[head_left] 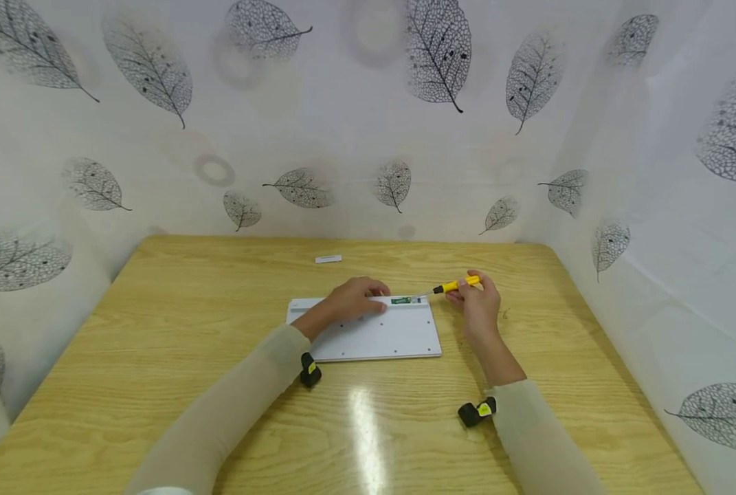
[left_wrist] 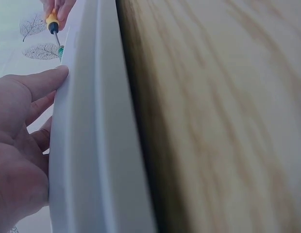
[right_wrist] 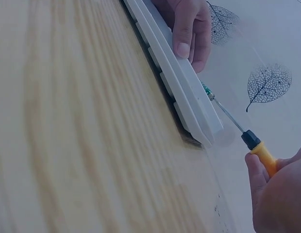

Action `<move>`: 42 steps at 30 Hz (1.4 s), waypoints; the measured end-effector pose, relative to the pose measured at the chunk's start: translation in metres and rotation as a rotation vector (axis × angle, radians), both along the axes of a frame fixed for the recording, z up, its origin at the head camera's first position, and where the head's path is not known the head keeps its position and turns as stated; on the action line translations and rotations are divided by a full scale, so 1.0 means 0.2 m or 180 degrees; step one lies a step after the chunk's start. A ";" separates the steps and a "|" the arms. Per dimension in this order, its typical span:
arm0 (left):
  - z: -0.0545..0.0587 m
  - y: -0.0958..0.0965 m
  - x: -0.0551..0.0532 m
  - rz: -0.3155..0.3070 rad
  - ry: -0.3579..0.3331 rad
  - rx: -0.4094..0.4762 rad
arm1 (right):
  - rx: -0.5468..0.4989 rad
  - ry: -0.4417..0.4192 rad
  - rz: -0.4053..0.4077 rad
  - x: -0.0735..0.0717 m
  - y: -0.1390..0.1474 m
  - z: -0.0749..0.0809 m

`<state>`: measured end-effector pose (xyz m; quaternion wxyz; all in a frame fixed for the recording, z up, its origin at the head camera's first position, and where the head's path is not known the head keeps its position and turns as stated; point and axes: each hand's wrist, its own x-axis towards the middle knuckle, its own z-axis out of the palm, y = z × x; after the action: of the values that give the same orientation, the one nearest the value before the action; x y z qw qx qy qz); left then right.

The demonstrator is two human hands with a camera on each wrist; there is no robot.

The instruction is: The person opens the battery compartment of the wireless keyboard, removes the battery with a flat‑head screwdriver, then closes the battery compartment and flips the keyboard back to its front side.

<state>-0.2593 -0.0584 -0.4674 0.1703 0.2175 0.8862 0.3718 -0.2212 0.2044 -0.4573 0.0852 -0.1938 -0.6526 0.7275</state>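
A white keyboard (head_left: 368, 333) lies face down on the table; its keys (right_wrist: 168, 83) show along the underside in the right wrist view. My left hand (head_left: 357, 298) grips its far edge, thumb on the upturned back and fingers over the edge. Just right of that hand is an open battery slot with a green battery (head_left: 401, 300) in it. My right hand (head_left: 480, 307) holds a screwdriver (head_left: 457, 284) by its yellow and black handle. The metal shaft (right_wrist: 229, 115) points left, its tip at the battery's right end; exact contact is too small to tell.
A small white strip (head_left: 328, 259) lies on the wooden table (head_left: 219, 289) behind the keyboard. A pale cloth (head_left: 343, 137) printed with dark leaves hangs round the table's back and sides.
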 end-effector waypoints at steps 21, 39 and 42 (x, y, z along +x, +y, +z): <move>0.00 0.00 0.00 -0.0001 0.0009 0.0047 | 0.0282 0.0187 0.0095 -0.01 0.01 0.00; 0.01 -0.01 0.01 -0.0003 -0.0031 0.0029 | 0.0829 0.0043 0.1403 -0.03 0.20 0.08; 0.02 -0.01 0.01 -0.0010 -0.0006 0.0008 | 0.1080 -0.0042 0.1731 -0.04 0.24 0.12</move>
<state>-0.2574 -0.0605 -0.4634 0.1715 0.2187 0.8853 0.3728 -0.2287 0.2521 -0.4337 -0.0854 0.0000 -0.7931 0.6031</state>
